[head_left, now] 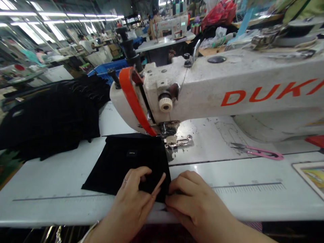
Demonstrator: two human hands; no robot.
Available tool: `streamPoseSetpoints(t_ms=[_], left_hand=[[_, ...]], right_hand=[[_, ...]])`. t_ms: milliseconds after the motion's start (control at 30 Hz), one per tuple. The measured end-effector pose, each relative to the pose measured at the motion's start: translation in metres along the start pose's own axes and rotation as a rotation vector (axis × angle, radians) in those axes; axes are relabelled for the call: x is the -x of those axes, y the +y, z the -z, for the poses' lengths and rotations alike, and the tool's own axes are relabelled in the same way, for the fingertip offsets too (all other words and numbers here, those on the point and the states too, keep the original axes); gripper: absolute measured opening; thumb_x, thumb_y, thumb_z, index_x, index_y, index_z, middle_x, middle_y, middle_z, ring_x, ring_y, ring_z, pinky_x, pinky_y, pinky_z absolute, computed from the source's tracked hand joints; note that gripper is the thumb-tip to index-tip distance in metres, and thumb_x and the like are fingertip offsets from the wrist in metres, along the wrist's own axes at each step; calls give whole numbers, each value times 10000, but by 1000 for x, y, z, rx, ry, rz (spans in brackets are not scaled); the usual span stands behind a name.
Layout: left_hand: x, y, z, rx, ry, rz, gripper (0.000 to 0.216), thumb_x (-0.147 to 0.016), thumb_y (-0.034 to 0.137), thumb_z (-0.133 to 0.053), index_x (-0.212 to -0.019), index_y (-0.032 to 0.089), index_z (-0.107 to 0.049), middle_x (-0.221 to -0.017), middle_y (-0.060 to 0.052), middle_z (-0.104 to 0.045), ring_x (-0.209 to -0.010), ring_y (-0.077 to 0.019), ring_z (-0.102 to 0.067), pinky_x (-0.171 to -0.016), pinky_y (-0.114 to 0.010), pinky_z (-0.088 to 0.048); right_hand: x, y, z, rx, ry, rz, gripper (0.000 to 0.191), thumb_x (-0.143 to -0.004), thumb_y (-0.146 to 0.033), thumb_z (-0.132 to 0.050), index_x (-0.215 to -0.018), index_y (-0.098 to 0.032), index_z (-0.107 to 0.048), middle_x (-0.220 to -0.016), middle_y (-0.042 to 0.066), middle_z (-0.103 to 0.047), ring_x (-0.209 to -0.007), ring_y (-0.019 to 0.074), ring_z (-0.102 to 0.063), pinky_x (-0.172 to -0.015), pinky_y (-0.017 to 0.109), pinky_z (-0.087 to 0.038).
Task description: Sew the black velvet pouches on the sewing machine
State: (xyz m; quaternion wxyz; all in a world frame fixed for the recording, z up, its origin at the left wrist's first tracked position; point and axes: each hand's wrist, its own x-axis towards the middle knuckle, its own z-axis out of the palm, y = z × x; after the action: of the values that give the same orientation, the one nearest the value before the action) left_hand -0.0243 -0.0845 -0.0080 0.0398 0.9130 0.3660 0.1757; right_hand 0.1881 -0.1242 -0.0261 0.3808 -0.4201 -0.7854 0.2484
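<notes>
- Both hands lie on the near edge of the cloth point(126, 163), at the front of the table point(50, 175).
- Our left hand point(134, 199) rests flat on the cloth w/ fingers loosely spread; the index finger is stretched toward the right corner, and a ring shows on one finger.
- Our right hand point(194, 199) is just beside the left one, fingers curled at the cloth's right edge. It seems to pinch the edge, but the fingertips are hidden, so we cannot tell how firm the grip is.
- Cloth is black, approx. square, lying flat on the table. Its far right corner reaches the presser foot point(174, 140) of the machine point(227, 84).
- A small label point(132, 153) sits on the cloth near the middle; its text is too small to read.
- Machine is white w/ orange letters on the arm and an orange strip point(131, 98) on the head.
- Pink snips point(258, 152) lie on the table to the right of the foot, well apart from the hands.
- A ruler strip point(248, 187) is marked on the table in front of the right hand.
- A pile of black fabric point(50, 118) lies on the left, behind the cloth.
- Behind it, a blue crate point(108, 67); further back, other machines and persons, blurred.
</notes>
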Motion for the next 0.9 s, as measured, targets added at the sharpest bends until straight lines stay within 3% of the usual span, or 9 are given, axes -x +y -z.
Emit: streamPoseSetpoints(t_ms=[200,533,700,900], left_hand=[[1,1,1,11,-39,24,438,-970,219,-526,-1403,277,-491,-1195,-99,-428,-993,-224,-481,-880,-392,-496],[4,-3,-3,-32,-83,39,495,-973,295,-537,-1455,324,-428,-1233,-104,-406,-1042,-242,-474,-898,-405,-506],[6,-5,-5,-5,-79,56,470,-983,278,-518,-1442,341,-440,-1238,-96,-412,-1062,-234,-480,-904,-390,-511],[5,-6,-6,25,-27,67,435,-984,276,-518,-1414,316,-478,-1220,-91,-442,-1069,-226,-501,-903,-373,-520]], right_hand=[[6,0,-2,57,73,40,158,-960,-170,-547,-861,-177,-669,-860,35,-598,-798,194,-471,-700,324,-416],[8,-4,-2,79,139,21,135,-915,-127,-558,-815,-173,-636,-825,30,-603,-764,190,-477,-672,321,-413],[8,-2,1,84,80,36,181,-953,-133,-486,-1017,-168,-652,-975,43,-661,-837,208,-521,-742,350,-441],[-2,-7,6,271,14,130,335,-1034,-234,-333,-1147,-101,-619,-887,84,-656,-774,224,-538,-688,363,-450]])
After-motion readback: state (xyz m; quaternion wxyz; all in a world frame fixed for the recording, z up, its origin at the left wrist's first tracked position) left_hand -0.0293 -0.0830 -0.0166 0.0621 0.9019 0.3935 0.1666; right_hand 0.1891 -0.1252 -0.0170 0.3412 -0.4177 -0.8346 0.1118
